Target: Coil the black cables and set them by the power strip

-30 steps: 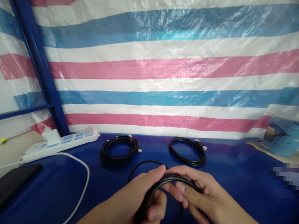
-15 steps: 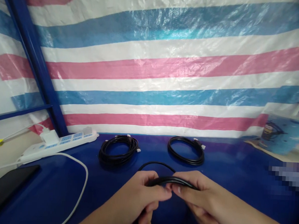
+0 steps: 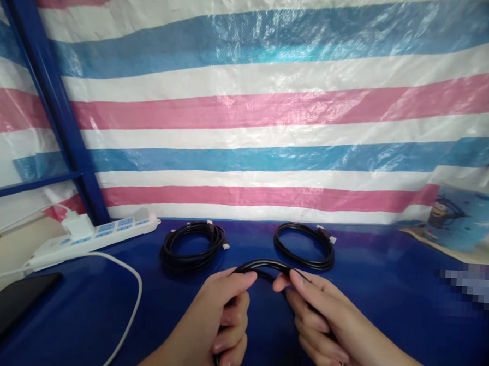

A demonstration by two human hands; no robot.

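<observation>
Left hand (image 3: 221,318) is clenched around a black cable (image 3: 264,267), fingers (image 3: 231,327) curled over its strands. Right hand (image 3: 323,323) grips the same cable, which arches between both thumbs above the blue table (image 3: 386,299). Beyond the fingertips lie two coiled cables (image 3: 192,247), apart from the hands. Farther left of them sits a white power strip (image 3: 90,235). A striped tarp (image 3: 273,108) hangs behind.

Black cable (image 3: 264,267) lower loop hidden behind both hands, cut by bottom edge; pixelated patch (image 3: 470,287) unreadable.
</observation>
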